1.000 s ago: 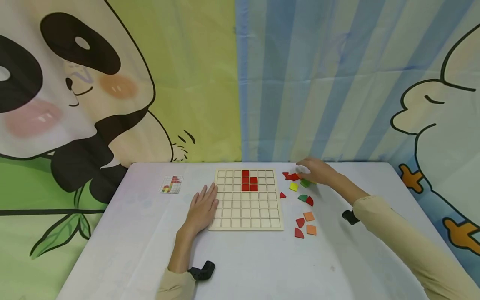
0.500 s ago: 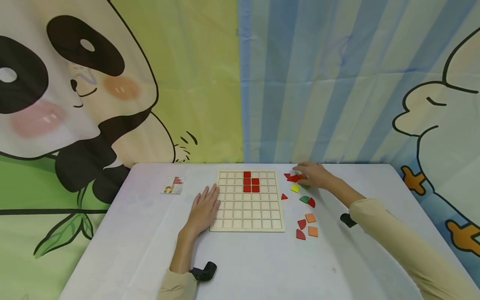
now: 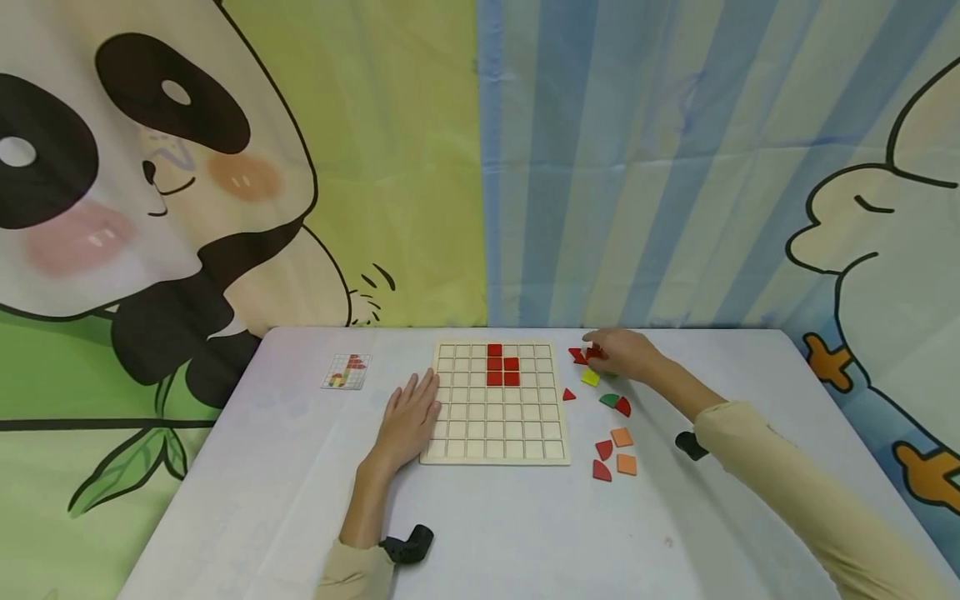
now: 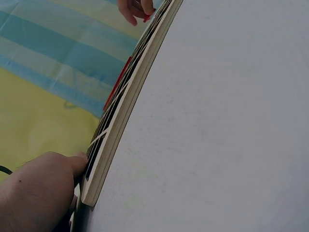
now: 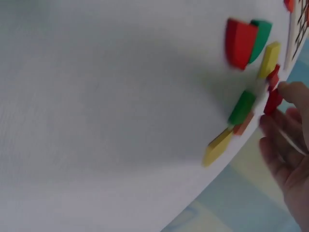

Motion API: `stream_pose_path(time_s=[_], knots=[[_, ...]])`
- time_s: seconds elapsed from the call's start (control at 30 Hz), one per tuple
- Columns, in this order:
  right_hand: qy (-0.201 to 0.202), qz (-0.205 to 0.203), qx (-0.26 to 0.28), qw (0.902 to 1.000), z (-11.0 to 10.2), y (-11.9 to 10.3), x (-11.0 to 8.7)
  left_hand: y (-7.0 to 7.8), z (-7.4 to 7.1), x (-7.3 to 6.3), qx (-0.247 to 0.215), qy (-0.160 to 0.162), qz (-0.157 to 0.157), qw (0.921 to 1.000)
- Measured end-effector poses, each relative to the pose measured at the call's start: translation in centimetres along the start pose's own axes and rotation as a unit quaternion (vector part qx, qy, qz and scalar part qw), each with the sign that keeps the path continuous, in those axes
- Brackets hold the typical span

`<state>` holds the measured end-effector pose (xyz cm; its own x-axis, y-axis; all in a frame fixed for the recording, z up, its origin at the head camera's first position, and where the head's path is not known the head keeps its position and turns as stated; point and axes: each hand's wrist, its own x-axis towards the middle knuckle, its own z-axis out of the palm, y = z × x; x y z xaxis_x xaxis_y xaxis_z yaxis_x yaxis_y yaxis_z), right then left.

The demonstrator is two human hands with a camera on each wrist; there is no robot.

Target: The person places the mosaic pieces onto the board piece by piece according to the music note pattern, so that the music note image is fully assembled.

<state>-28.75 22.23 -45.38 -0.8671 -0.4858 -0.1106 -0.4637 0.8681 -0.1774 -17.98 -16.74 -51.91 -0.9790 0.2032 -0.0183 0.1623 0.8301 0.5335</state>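
My left hand (image 3: 406, 423) lies flat with straight fingers, its fingertips at the left edge of the wooden grid board (image 3: 495, 425). Five-sided detail aside, several red square tiles (image 3: 494, 363) sit in the board's upper cells. At the far right of the board, my right hand (image 3: 628, 355) pinches a red tile (image 5: 273, 101) between thumb and fingers; its exact shape is partly hidden by them. Another red tile (image 3: 577, 356) lies just left of those fingers. A yellow square tile (image 3: 590, 377) and a green tile (image 5: 242, 107) lie close to the same hand.
A small pattern card (image 3: 347, 372) lies left of the board. Right of it are a red triangle (image 3: 569, 395), a green quarter-round tile (image 3: 609, 400), red quarter-round tiles (image 3: 602, 470) and orange squares (image 3: 626, 464). A patterned curtain (image 3: 585, 167) stands behind the table.
My right hand has moved slightly left and its fingers have closed on a red tile among the loose pieces. My left hand stays at the board's edge.
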Motion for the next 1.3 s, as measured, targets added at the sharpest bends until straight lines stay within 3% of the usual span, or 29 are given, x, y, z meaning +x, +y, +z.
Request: stream_pose_path(time_s=[0.13,0.33,0.47,0.8,1.13,1.3], knots=[[0.023,0.005,0.053,0.9983,-0.2,-2.2,-0.2,-0.1,0.1,0.0,0.001,-0.006,-0.002,1.0000],[0.042,-0.096,0.095,0.9899,0.8,-6.4,-0.3,-0.1,0.1,0.1,0.005,-0.006,-0.005,1.0000],[0.037,-0.134,0.097,0.9856,1.7,-7.8,0.0,-0.1,0.2,0.1,0.004,-0.005,-0.003,1.0000],[0.070,-0.185,0.107,0.9744,2.9,-8.7,0.7,-0.1,0.0,0.1,0.007,-0.010,-0.006,0.9999],[0.073,-0.187,0.111,0.9733,3.1,-8.6,0.7,0.0,-0.2,-0.1,0.002,0.003,-0.001,1.0000],[0.078,-0.165,0.108,0.9773,3.2,-8.2,1.2,0.0,-0.1,-0.1,0.004,0.003,0.001,1.0000]])
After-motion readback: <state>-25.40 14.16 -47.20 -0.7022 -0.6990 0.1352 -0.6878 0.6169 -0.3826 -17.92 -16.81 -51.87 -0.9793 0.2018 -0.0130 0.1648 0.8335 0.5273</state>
